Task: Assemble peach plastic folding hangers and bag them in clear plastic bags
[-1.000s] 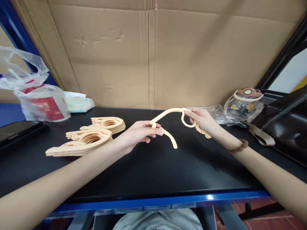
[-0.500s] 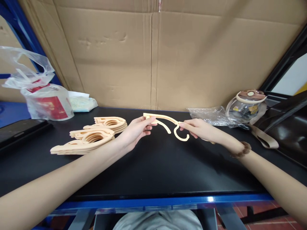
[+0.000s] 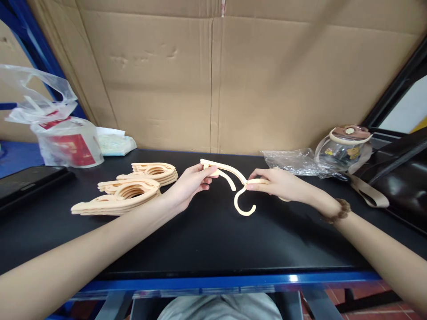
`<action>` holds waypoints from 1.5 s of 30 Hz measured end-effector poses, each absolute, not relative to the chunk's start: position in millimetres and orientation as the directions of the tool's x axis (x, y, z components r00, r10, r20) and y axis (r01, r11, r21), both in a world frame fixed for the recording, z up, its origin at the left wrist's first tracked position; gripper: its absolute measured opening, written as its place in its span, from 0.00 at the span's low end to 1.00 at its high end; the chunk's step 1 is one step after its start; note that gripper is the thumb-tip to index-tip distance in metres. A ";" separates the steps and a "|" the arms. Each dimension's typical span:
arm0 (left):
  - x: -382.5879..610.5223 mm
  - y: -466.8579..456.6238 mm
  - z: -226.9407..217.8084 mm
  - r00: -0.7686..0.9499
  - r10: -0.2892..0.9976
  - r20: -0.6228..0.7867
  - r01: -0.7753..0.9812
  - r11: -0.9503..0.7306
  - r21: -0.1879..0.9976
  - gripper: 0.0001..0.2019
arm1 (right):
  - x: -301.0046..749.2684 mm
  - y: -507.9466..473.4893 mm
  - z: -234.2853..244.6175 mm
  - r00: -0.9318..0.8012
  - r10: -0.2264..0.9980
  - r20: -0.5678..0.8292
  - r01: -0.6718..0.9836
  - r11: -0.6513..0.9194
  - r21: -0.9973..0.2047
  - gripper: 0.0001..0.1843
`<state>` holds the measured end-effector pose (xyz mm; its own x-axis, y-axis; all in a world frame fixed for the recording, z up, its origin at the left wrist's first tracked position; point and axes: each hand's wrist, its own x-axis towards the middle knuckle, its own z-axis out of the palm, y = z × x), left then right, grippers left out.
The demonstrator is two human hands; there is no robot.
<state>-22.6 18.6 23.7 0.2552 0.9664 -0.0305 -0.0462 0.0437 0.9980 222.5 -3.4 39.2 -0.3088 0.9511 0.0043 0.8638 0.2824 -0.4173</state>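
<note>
A peach-coloured folding plastic hanger (image 3: 233, 175) hangs between both hands above the black tabletop (image 3: 213, 235). My left hand (image 3: 190, 183) pinches its left arm near the end. My right hand (image 3: 278, 184) grips its right arm at the centre joint. The round hook (image 3: 243, 205) of the hanger points down toward me, just above the table. To the left of my left hand lie two stacks of folded hangers of the same colour: a near stack (image 3: 116, 198) and a far stack (image 3: 155, 171).
A cardboard wall (image 3: 213, 75) closes the back. At the left are a plastic bag with red print (image 3: 63, 142), a white packet (image 3: 115, 143) and a dark flat device (image 3: 26, 180). At the right are crumpled clear plastic (image 3: 290, 161), a lidded clear jar (image 3: 343, 144) with a strap, and a dark bag (image 3: 400, 178).
The hanger has come down from a raised arch to nearly level, and its hook has swung from near my right fingers to hang down toward me. Both hands sank slightly.
</note>
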 end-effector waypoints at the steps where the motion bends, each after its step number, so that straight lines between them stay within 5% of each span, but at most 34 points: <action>1: -23.1 19.0 23.9 0.259 0.966 -0.023 -0.041 0.035 0.999 0.12 | 222.1 -2.9 38.1 -0.320 0.947 0.006 0.858 0.292 -0.423 0.27; 10: -22.2 15.0 27.9 0.302 0.951 -0.066 0.016 0.064 0.998 0.14 | 223.4 7.4 25.2 -0.295 0.953 0.073 0.808 0.289 -0.514 0.29; 16: -16.1 6.7 24.4 0.487 0.858 -0.162 0.186 0.079 0.979 0.14 | 230.0 17.0 20.1 -0.176 0.981 0.085 0.897 0.196 -0.397 0.27; 26: -13.2 9.4 20.4 0.289 0.953 -0.094 0.107 0.065 0.992 0.22 | 232.1 13.6 19.6 -0.204 0.977 0.067 0.900 0.214 -0.379 0.26; 36: -13.0 9.8 25.5 0.289 0.956 -0.044 0.047 0.032 0.998 0.08 | 227.7 3.7 28.3 -0.293 0.955 0.048 0.934 0.296 -0.201 0.21; 42: -14.6 11.2 23.0 0.340 0.933 -0.120 0.201 0.053 0.978 0.06 | 223.6 7.3 24.3 -0.280 0.952 0.125 0.880 0.307 -0.363 0.22; 45: -16.9 11.7 26.8 0.373 0.925 -0.079 0.119 0.037 0.992 0.05 | 228.6 10.0 28.7 -0.246 0.938 0.245 0.851 0.330 -0.409 0.20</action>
